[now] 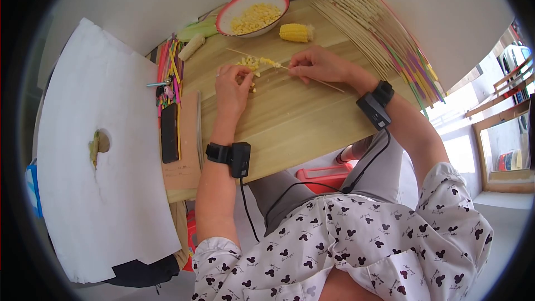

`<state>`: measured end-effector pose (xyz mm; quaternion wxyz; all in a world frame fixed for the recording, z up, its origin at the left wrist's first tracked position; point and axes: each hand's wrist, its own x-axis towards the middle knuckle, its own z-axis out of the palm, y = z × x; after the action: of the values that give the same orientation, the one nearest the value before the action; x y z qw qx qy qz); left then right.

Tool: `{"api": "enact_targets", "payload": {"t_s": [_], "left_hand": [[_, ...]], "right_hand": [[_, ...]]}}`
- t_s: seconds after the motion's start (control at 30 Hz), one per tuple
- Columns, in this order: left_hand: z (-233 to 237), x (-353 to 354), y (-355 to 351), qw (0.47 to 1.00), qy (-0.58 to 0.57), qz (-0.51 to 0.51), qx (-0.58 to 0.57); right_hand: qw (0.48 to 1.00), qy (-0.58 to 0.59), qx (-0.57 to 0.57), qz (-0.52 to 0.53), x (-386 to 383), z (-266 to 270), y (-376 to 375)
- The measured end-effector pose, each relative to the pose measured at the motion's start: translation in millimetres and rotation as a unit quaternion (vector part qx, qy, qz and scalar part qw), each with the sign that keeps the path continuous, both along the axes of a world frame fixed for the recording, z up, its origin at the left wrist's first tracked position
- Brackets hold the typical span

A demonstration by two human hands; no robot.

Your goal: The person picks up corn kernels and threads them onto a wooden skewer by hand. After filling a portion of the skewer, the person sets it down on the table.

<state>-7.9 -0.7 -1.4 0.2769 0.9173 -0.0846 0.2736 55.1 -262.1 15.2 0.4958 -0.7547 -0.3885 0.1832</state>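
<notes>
My right hand (316,67) pinches a thin wooden skewer (330,85), whose far part carries yellow corn kernels (270,62) threaded along it. A small heap of loose kernels (249,64) lies on the wooden table, right at the fingertips of my left hand (231,86). That hand is curled with thumb and fingers close together; I cannot tell what is between them. Behind the heap lies another bare stick (238,52). A partly stripped corn cob (296,32) rests beyond my right hand.
A red-rimmed bowl (225,28) of kernels stands at the back. To its left are a bare cob (192,47) and green husk (202,28). Bundled skewers (356,36) line the right edge. Coloured sticks (177,67), a black phone-like object (169,134) and a notebook (189,153) lie left.
</notes>
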Motion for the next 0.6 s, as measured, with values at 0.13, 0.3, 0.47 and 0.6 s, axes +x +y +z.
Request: {"api": "enact_targets", "payload": {"t_s": [0.13,0.3,0.47,0.6], "left_hand": [[4.1,4.2,13.2,0.946,0.111,0.054,-0.301],[-7.2,12.3,43.6,0.838,0.059,-0.025,-0.542],[-12.4,14.6,60.8,0.725,0.045,-0.065,-0.685],[-17.9,17.1,67.7,0.663,0.058,-0.098,-0.74]], "right_hand": [[1.0,0.006,0.028,-0.001,-1.4,-0.2,0.5],[0.997,0.044,0.054,0.025,-6.9,2.7,2.0],[0.995,0.066,0.057,0.05,-13.0,6.2,6.1],[0.99,0.098,0.072,0.066,-20.5,4.8,9.3]]}}
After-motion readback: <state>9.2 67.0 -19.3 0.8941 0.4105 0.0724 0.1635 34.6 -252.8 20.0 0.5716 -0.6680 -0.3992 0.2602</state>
